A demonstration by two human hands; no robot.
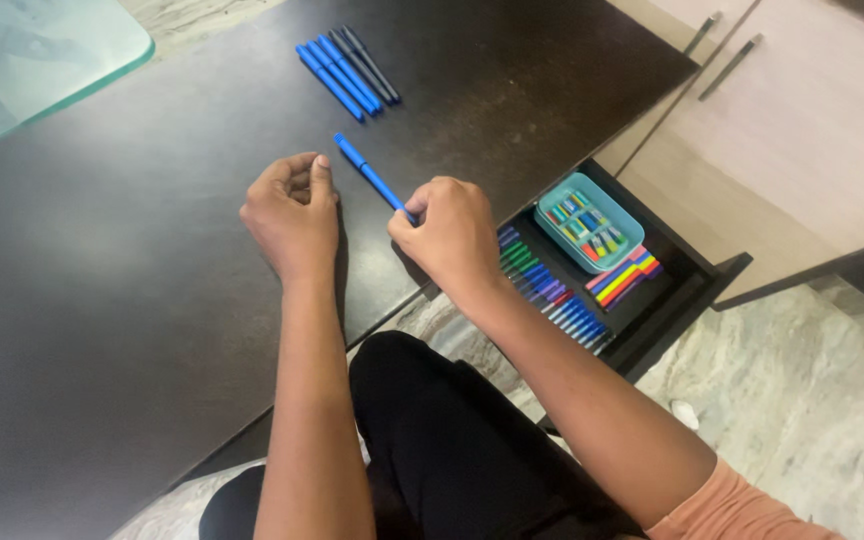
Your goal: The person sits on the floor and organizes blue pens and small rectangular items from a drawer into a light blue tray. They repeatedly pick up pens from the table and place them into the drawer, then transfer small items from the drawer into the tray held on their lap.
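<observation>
From the head camera, a teal rectangular plastic tray (620, 222) of small coloured pieces is sitting at the back of an open dark drawer (694, 285). In front of it, rows of green, purple and blue markers (547, 290) are lying side by side, with a short stack of bright markers (624, 275) just beside the tray.

The right hand (452, 235) is curling closed, pinching the lower end of a slim blue plastic pen (371, 176) between thumb and fingers; the pen is slanting up and away over the surface. The left hand (292, 212) is resting loosely fisted just beside it, holding nothing, thumb tucked against the fingers.

Farther off, a neat row of blue and dark pens (348, 69) is lying on the dark wooden surface (102, 300). A green-edged glass sheet (42, 50) is covering the far left corner. Pale cabinet doors (802, 130) with bar handles are standing to the right, above a marbled stone floor (812, 400).
</observation>
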